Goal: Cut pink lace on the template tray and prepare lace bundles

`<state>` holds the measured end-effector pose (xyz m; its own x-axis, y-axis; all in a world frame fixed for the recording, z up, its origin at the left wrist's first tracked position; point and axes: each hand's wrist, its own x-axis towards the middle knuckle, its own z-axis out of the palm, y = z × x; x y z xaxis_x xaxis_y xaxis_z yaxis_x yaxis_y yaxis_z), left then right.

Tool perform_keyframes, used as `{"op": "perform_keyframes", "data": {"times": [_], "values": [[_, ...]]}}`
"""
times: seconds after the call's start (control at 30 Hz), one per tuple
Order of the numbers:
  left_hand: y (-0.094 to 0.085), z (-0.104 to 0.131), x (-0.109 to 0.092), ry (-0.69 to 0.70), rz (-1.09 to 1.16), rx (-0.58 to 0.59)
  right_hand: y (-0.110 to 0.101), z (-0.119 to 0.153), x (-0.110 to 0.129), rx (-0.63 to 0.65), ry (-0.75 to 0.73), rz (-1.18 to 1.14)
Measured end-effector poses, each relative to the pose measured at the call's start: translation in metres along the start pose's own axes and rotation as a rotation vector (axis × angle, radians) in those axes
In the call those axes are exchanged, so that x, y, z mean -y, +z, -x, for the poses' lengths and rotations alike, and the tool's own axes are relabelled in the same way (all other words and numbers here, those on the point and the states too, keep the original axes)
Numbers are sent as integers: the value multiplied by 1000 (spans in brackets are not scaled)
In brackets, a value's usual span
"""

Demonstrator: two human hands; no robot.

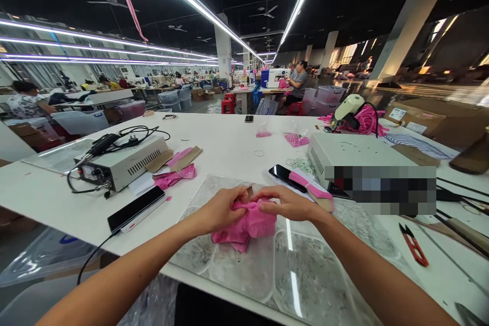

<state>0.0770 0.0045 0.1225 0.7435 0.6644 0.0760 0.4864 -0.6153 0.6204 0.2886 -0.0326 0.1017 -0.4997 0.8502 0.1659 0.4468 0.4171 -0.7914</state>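
Note:
A bunched piece of pink fabric (244,226) is held between both hands above a clear, worn sheet (244,280) on the white table. My left hand (225,209) pinches its left upper edge between thumb and fingers. On the other side, my right hand (286,204) grips the upper right edge the same way. A bit of brown cardboard (250,192) shows between the fingertips; how it sits against the fabric is hidden. Right behind my right hand lie a dark phone (288,177) and a pink strip on a card (311,186).
A grey box-shaped device (126,165) with cables stands left, near pink pieces (175,177) and another phone (135,209). On the right are a larger pale machine (359,155), a handheld cutter (347,112) and red thread snips (414,245). Co-workers sit farther back.

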Motion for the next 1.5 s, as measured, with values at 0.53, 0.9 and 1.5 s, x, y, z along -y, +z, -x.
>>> {"op": "perform_keyframes", "data": {"times": [0.53, 0.9, 1.5], "values": [[64, -42, -30, 146, -47, 267, 21, 93, -34, -156, 381, -409], [70, -46, -18, 138, -366, 264, 21, 106, -47, -429, 398, -41], [53, -65, -21, 193, -418, 199, 8, 100, -57, -484, 215, 311]]}}
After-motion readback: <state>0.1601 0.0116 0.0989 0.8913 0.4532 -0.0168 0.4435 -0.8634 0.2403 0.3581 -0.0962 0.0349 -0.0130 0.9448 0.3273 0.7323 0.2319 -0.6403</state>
